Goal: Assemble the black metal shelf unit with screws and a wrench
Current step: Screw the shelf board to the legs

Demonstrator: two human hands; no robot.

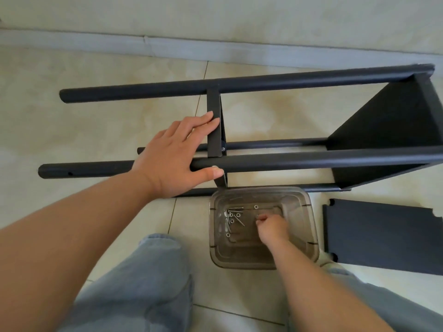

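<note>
The black metal shelf unit [311, 159] lies on its side on the tiled floor, its round posts running left to right. My left hand [175, 154] grips the near upper post, thumb under the tube and fingers resting against the upright middle shelf panel [214, 125]. My right hand [272, 227] reaches down into a clear plastic container [309, 212] and pinches something small at its bottom; what it is I cannot make out. Several screws and washers [233, 218] lie in the container's left part.
A loose black shelf panel [383, 236] lies flat on the floor to the right of the container. A grey skirting board [167, 47] runs along the wall beyond the frame. My knees in blue jeans [143, 283] are at the bottom.
</note>
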